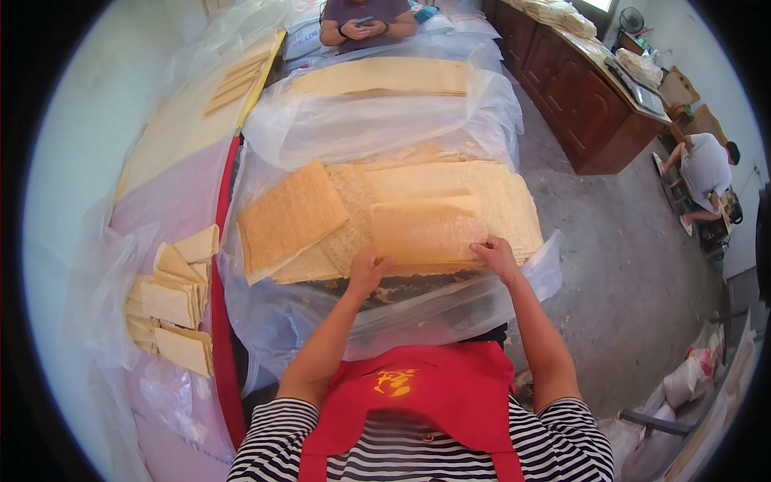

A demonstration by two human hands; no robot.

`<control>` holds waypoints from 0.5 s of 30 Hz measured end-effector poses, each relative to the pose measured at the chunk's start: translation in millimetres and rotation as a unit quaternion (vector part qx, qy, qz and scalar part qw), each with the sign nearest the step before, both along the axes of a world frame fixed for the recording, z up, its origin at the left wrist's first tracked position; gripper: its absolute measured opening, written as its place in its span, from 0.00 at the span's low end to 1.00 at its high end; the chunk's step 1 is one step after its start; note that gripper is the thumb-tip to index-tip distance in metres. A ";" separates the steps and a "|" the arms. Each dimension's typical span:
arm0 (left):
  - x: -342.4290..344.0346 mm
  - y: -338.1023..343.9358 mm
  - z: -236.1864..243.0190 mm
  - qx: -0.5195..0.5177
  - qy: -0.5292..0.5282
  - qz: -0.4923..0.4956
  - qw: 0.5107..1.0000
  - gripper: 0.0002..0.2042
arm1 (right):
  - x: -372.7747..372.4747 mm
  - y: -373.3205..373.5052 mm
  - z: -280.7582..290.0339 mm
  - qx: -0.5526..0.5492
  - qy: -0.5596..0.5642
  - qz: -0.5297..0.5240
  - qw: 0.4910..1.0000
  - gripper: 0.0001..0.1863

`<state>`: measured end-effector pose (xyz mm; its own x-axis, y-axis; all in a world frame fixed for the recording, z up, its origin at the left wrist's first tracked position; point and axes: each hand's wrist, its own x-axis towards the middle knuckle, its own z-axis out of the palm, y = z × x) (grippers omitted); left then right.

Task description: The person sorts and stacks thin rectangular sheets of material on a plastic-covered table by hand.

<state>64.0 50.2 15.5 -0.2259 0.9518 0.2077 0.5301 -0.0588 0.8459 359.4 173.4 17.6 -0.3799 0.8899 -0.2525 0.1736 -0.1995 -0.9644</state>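
Crosswise — long axis of golden sheet (pixel 426 228).

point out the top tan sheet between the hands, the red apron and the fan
Tan sheet (pixel 427 231): head view, middle of its upper face
Red apron (pixel 454 373): head view, front cloth
Fan (pixel 632 20): head view, round front

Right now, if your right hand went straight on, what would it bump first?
Probably the thin tan sheet the right hand touches; how closely it lies on the stack of sheets is unclear.
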 end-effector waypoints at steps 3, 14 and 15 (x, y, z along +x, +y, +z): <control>-1.1 4.1 -15.4 0.067 0.127 0.040 0.989 0.14 | -2.5 7.2 -9.6 0.045 -0.055 0.001 0.997 0.10; 4.5 0.4 -22.7 0.040 0.189 0.110 0.975 0.17 | -17.6 -59.1 33.7 0.621 -0.211 -0.040 0.754 0.21; 7.4 -0.1 -22.1 0.035 0.177 0.119 0.976 0.17 | -22.1 -68.0 33.4 0.619 -0.214 -0.041 0.755 0.21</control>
<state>71.5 50.1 -6.6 -0.3419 0.8612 0.3762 0.7942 0.0508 0.6055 337.3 105.4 51.0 -0.4295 0.5610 0.7077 0.5589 0.7806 -0.2797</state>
